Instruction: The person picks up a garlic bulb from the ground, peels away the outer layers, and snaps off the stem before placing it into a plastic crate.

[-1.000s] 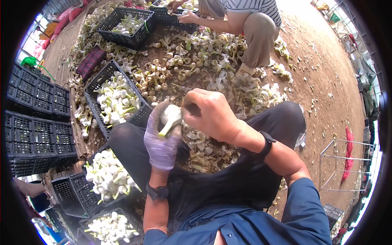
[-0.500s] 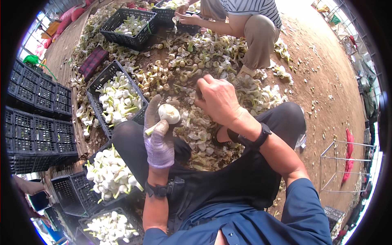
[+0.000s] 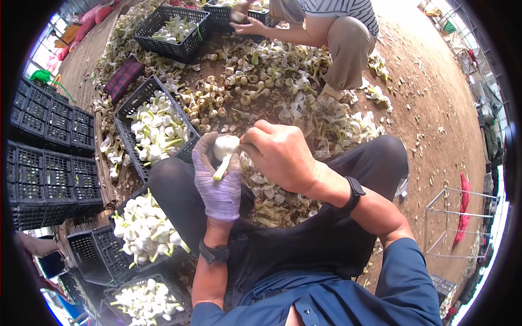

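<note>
A white garlic bulb with a short green cut stem sits in my left hand, which wears a pale purple knitted glove with soiled fingers. The gloved fingers are closed round the bulb, and its stem points down toward me. My right hand, bare, is curled, its thumb and forefinger pinched together at the bulb's right side. What those fingertips grip is too small and hidden to make out. Garlic skins and leaves cover the ground between my legs.
Black crates hold peeled garlic: one left of my knee, another farther off. Garlic heaps lie at lower left, beside stacked crates. Across from me a person handles garlic. A metal frame stands right.
My right hand has come down and left, from above to the bulb's side. My left hand has turned the bulb, its stem now pointing toward me.
</note>
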`<state>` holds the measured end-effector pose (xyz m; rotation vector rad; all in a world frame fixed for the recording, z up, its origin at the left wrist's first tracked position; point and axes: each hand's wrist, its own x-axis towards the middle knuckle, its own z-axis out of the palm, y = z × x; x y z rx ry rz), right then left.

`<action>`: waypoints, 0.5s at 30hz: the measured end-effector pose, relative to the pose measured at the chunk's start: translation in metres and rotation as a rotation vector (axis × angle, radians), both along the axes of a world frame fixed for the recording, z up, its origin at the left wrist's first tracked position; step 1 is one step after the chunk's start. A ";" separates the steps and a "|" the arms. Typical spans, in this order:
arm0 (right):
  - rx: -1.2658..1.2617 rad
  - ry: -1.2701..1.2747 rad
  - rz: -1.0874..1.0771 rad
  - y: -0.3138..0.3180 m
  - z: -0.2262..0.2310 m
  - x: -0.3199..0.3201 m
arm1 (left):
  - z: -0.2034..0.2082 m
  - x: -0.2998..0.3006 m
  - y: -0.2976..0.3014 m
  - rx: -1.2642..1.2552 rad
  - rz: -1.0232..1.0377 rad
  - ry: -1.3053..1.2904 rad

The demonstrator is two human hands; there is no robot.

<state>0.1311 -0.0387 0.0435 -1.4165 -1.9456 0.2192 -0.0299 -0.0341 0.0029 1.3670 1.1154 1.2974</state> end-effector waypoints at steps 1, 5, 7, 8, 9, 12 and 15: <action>0.046 -0.051 -0.003 0.000 0.003 -0.002 | -0.001 -0.001 0.000 -0.002 -0.002 0.000; 0.118 -0.079 -0.002 0.003 0.013 0.001 | -0.001 -0.004 0.000 -0.001 -0.073 -0.085; 0.093 -0.071 -0.030 0.006 0.013 0.006 | 0.002 -0.006 -0.002 -0.030 -0.123 -0.178; 0.067 -0.063 -0.057 0.008 0.014 0.008 | 0.004 -0.009 -0.003 -0.057 -0.154 -0.223; 0.076 -0.050 -0.084 0.012 0.009 0.013 | 0.006 -0.010 -0.004 -0.083 -0.186 -0.268; -0.021 -0.068 -0.145 0.021 -0.007 0.026 | 0.011 -0.013 -0.005 -0.099 -0.274 -0.443; -0.145 -0.383 -0.161 0.022 -0.018 0.044 | 0.011 -0.017 -0.004 -0.047 -0.322 -0.475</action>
